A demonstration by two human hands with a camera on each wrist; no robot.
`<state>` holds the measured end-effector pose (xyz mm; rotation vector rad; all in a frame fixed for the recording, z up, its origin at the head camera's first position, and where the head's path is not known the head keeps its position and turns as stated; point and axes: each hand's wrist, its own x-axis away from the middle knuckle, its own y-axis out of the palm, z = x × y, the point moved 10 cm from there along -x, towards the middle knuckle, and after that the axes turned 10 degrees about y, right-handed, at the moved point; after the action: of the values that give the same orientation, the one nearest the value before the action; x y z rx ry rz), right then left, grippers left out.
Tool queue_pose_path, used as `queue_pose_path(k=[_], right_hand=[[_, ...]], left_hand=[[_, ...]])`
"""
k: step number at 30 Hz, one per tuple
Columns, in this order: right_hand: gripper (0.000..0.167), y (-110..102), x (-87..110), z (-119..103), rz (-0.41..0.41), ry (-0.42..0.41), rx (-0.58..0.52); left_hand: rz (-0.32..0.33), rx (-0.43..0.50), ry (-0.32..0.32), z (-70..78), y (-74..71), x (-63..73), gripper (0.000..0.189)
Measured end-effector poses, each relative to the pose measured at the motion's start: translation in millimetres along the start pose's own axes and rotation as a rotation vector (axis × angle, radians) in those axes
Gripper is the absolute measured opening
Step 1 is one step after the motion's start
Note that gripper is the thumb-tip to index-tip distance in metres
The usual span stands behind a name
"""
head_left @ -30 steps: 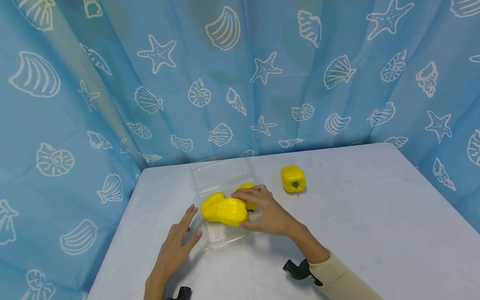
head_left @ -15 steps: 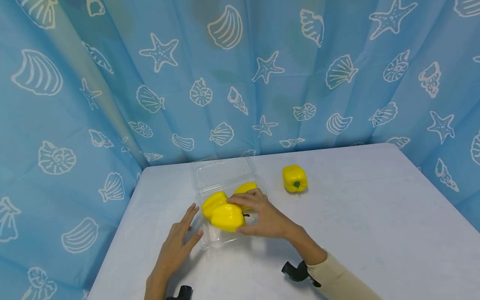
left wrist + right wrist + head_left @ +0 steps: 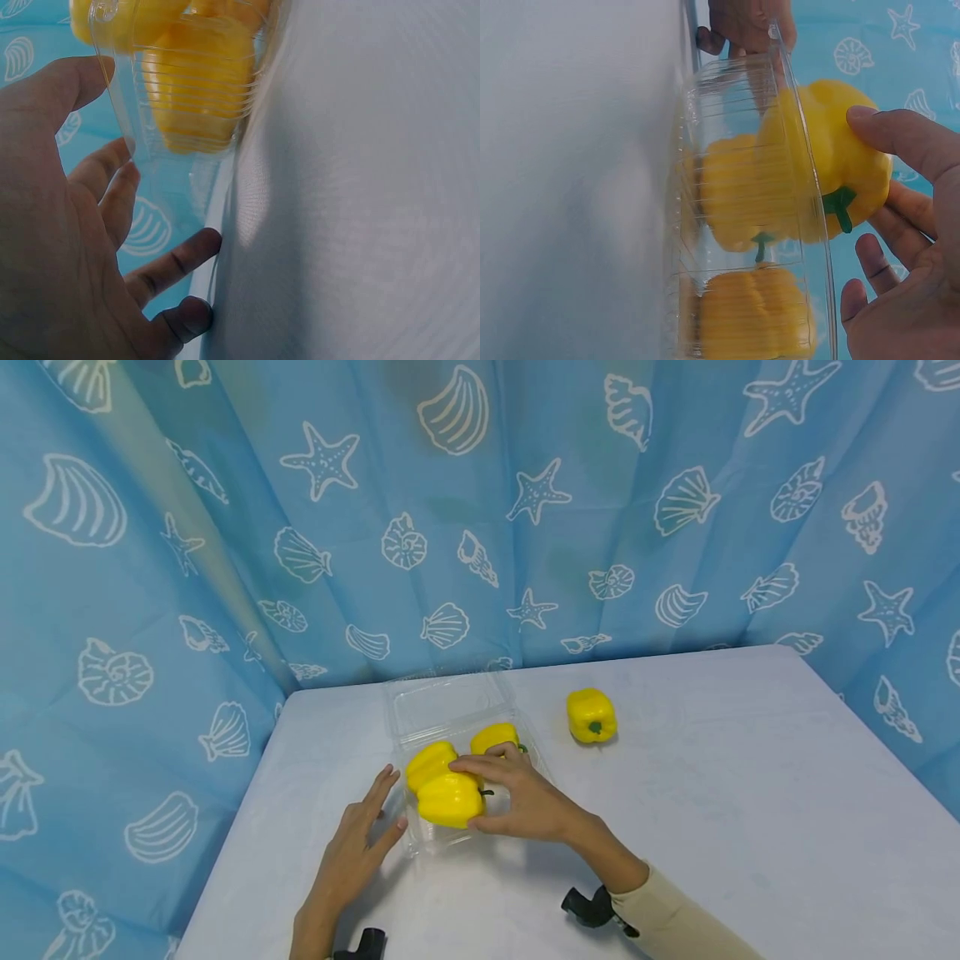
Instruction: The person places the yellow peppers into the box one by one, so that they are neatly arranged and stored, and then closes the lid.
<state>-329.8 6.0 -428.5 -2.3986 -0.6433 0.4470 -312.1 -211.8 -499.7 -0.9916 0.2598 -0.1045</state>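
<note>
A clear plastic clamshell container (image 3: 442,843) lies on the table with its lid (image 3: 450,700) folded back. Two yellow bell peppers sit inside, one at the left (image 3: 429,763) and one at the back right (image 3: 493,737). My right hand (image 3: 525,797) grips another yellow bell pepper (image 3: 450,800) between thumb and fingers. This pepper is partly below the container's rim at the front, its green stem (image 3: 841,206) toward the palm in the right wrist view. My left hand (image 3: 356,843) is spread at the container's left side, thumb and fingertips right at the wall (image 3: 124,97).
A fourth-side yellow bell pepper (image 3: 591,716) stands alone on the white-covered table (image 3: 712,793), right of the container. Behind the table hangs a blue curtain (image 3: 555,552) with shell prints. Black wrist devices (image 3: 588,908) are worn on both wrists.
My right hand has moved the gripped pepper slightly left and down toward the front of the container, uncovering more of the back right pepper. My left hand has stayed in place.
</note>
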Motion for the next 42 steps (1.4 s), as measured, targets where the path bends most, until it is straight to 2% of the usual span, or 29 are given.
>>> queue_pose_path(k=[12,29,37,42], right_hand=[[0.069,4,-0.8,0,0.012,-0.049,0.032],[0.069,8,-1.1,0,0.008,-0.03,0.113],[0.068,17,-6.4,15,-0.006,0.035,0.253],[0.069,19,-8.1,17,-0.039,0.03,0.27]], left_hand=[[0.004,-0.013,0.013,3.1,-0.8,-1.4,0.068],[-0.005,-0.006,0.009,2.3,-1.8,-1.5,0.068],[0.004,0.003,0.017,1.8,-2.3,-1.8,0.068],[0.005,0.003,0.019,2.2,-2.3,-2.0,0.068]])
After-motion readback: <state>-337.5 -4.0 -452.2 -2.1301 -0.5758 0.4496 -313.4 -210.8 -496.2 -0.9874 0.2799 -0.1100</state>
